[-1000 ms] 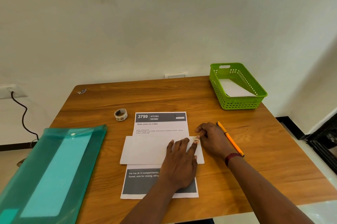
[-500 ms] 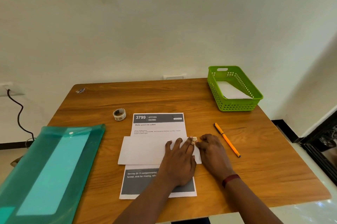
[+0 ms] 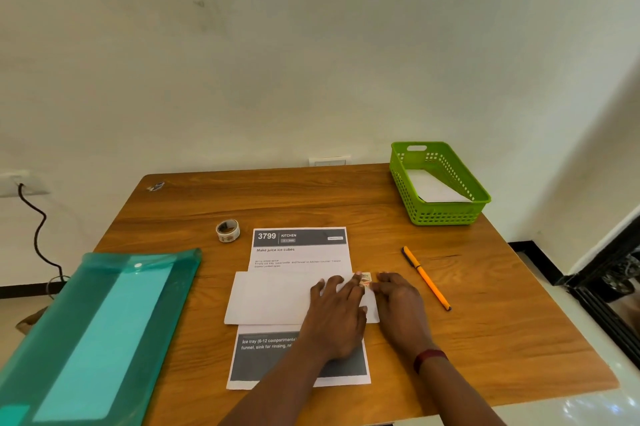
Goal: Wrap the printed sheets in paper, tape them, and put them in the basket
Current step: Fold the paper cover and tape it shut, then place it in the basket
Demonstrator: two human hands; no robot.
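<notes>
Folder (image 3: 86,332) cut off left; sheet (image 3: 299,249) small print perhaps unreadable.

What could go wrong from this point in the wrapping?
The tape piece sits at the white wrap's far right corner, so it may catch only an edge and lift. The printed sheet sticks out above and below the wrap, so it could slip out on the way to the basket.

- A printed sheet (image 3: 299,252) lies flat at the middle of the worktop (image 3: 311,197).
- A blank folded paper (image 3: 273,297) lies across the sheet's middle.
- Both hands rest on the paper's right end, the left hand (image 3: 337,314) beside the right hand (image 3: 401,308).
- A tape roll (image 3: 228,230) sits just left of the sheet's far corner.
- A pen (image 3: 426,277) lies right of the sheet.
- A basket (image 3: 446,214) stands far right behind the sheet, with paper in it.
- A folder (image 3: 86,332) lies left of the sheet.
</notes>
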